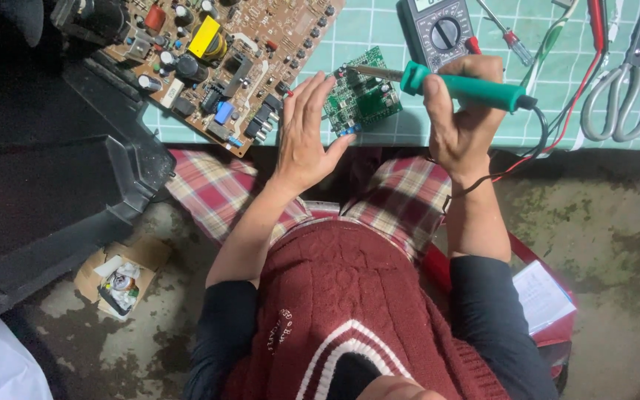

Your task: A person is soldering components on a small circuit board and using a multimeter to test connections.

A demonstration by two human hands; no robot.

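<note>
At the table's near edge, the right hand [459, 111] grips the green soldering iron [462, 87]; the left hand [307, 127], fingers open, steadies the small green board [361, 100]. Keeping the tip steady seems wise.

A small open brown cardboard box [122, 275] is sitting on the floor at lower left; a grey multimeter's pale screen [429, 4] is showing at the top edge.

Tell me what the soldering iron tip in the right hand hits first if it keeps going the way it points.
Most likely the left hand's fingertips, resting at the small green circuit board; the right hand aims the soldering iron leftward. Depth is unclear.
</note>
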